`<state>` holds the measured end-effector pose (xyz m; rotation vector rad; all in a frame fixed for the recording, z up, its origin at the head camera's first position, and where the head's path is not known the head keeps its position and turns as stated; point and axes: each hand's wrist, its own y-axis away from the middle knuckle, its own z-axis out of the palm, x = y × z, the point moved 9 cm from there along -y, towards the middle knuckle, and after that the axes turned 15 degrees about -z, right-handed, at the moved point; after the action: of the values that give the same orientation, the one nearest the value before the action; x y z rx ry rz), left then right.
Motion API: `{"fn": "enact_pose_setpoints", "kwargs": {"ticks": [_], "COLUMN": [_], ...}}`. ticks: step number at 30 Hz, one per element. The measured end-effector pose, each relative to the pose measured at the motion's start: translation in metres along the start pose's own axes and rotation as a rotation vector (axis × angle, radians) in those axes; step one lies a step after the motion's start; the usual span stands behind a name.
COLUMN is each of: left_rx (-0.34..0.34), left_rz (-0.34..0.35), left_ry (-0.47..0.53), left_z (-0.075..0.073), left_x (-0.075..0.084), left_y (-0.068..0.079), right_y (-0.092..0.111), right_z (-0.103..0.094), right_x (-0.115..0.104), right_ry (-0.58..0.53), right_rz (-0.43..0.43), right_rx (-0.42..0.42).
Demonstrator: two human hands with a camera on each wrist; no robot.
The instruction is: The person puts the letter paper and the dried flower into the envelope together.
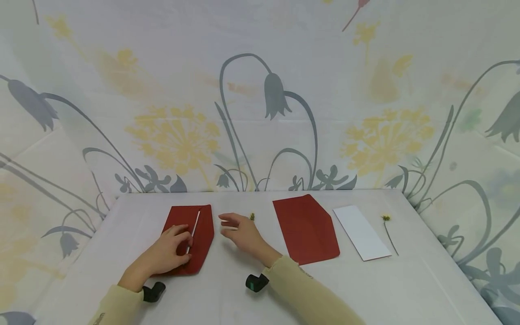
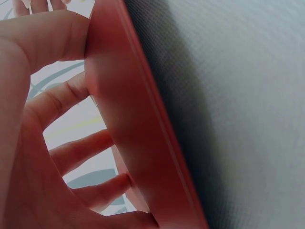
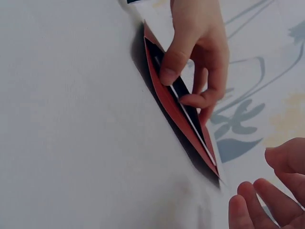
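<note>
A red envelope (image 1: pixel 206 225) lies at the left of the table with its mouth parted. A thin white card edge (image 1: pixel 194 228) shows inside it. My left hand (image 1: pixel 172 250) grips the envelope, fingers and thumb curled against it along the mouth. In the right wrist view, the left thumb and a finger rest close by the white card (image 3: pixel 193 126). My right hand (image 1: pixel 243 234) hovers just right of the envelope, fingers loosely bent and holding nothing. Behind it, a small yellow flower (image 1: pixel 252 216) is mostly hidden.
A second red envelope (image 1: pixel 306 230) lies right of centre. Beside it is a white card (image 1: pixel 361 232), then a yellow flower on a thin stem (image 1: pixel 386 218). A flower-patterned cloth (image 1: pixel 260 149) stands behind the table's back edge.
</note>
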<state>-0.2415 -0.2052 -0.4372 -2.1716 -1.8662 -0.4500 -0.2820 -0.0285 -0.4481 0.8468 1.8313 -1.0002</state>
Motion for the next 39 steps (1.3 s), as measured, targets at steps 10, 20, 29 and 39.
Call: {"fn": "enact_pose_setpoints", "kwargs": {"ticks": [10,20,29,39], "left_rx": [0.002,0.000,0.000,0.000], "left_rz": [0.011,0.006,-0.002,-0.003], "left_ry": [0.001,0.001,0.001,0.002], "left_z": [0.001,0.001,0.001,0.000], "left_x": [0.001,0.001,0.000,0.001], "left_y": [0.000,0.001,0.000,0.001], "right_y": [0.009,0.019,0.029,0.033], "right_z": [-0.031,-0.057,-0.074,-0.079], "right_x": [-0.002,0.006,0.018,0.029], "right_ry": [0.053,0.080,0.141,0.252], "right_rz": [-0.038,-0.007,0.011,0.049], "right_rx": [0.035,0.073,0.084,0.103]}}
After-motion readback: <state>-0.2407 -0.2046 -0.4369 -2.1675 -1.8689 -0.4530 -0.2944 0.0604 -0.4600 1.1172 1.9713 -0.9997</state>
